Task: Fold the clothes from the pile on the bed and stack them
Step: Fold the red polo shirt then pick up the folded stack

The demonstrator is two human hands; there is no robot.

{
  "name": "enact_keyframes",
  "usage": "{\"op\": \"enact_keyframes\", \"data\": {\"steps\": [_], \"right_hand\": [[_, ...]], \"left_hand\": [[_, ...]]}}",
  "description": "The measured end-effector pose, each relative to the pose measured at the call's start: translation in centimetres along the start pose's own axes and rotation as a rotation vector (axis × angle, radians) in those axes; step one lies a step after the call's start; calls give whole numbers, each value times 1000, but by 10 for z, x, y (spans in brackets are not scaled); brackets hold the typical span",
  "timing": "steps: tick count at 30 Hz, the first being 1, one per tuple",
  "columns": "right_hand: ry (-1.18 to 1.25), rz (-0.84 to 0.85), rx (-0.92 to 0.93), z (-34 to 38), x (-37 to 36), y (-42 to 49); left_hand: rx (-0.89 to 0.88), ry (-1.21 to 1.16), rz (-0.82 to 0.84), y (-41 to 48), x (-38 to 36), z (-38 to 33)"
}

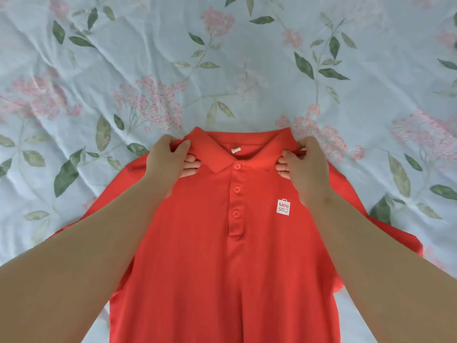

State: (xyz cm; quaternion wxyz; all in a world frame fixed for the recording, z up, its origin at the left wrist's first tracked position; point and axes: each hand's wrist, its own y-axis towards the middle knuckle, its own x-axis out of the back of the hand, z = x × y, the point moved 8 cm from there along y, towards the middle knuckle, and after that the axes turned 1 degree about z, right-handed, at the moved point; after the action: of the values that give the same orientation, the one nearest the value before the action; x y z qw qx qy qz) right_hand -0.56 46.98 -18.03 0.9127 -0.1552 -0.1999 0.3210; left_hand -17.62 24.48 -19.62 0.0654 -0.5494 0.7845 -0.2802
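Red short-sleeved polo shirt (222, 256) with buttoned placket and white logo patch (283, 207), front up on pale floral bedsheet (247, 58), left hand (168, 162) pinching one shoulder beside the collar, right hand (305, 167) pinching the other, sleeves spread outward.

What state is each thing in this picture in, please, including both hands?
Red polo shirt: unfolded, front up, spread on the bed.
Collar: turned down.
Buttons: all three in view are fastened.
Left hand: grips the shirt at the shoulder beside the collar.
Right hand: grips the other shoulder in the same way.
Bedsheet: floral, wrinkled, under the shirt.
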Motion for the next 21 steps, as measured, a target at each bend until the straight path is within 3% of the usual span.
{"op": "enact_keyframes", "data": {"steps": [5,12,15,17,19,21], "right_hand": [[-86,-21,185,37,-17,36],[-113,-119,267,53,-17,74],[-139,85,362,65,-26,78],[-239,240,399,68,-33,70],[-442,165,427,66,-18,60],[-630,-73,370,53,14,44]], "left_hand": [[-102,-24,-65,26,1,-21],[-319,-27,-73,63,-16,-73],[-363,45,-32,77,-28,-86],[-337,98,101,78,-46,-81],[-306,285,165,63,-66,-64],[-323,596,108,37,-82,-45]]}}
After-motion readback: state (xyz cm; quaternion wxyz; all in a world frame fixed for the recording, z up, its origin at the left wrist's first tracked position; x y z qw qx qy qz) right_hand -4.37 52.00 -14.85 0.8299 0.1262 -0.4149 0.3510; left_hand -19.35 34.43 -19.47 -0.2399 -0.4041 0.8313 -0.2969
